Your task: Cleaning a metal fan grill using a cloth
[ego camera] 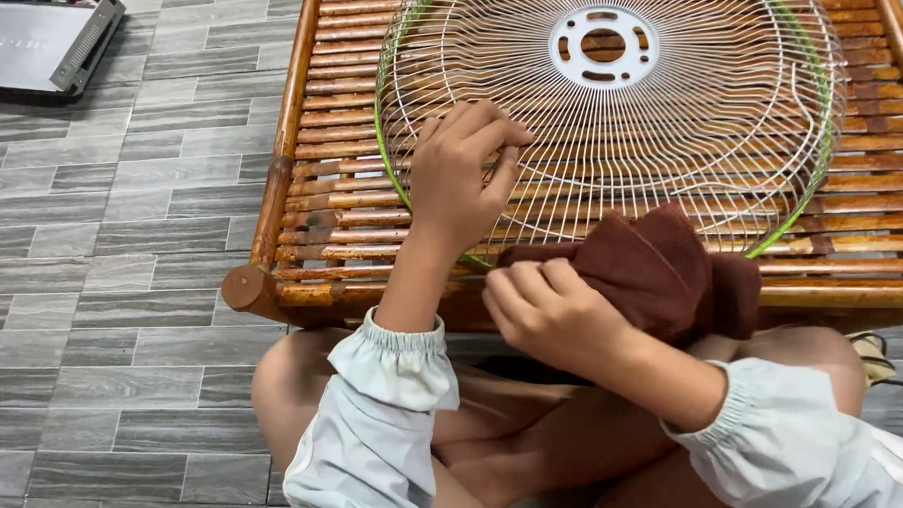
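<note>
The fan guard, a round white wire grille with a green rim and a white hub plate pierced by holes, lies flat on a low bamboo slat table and covers most of its top. The table stands on a floor of grey wood-grain tiles, and the person sits cross-legged at its near edge, knees bare, in pale long sleeves gathered at the cuffs. A flat grey appliance rests on the floor at the far left, well apart from the table. A brown cloth, bunched into folds, sits over the near rim of the guard. The right hand is closed around the cloth's near end, fingers curled tight. The left hand rests on the guard's near-left wires, its fingers bent and pinched together onto the wires.
</note>
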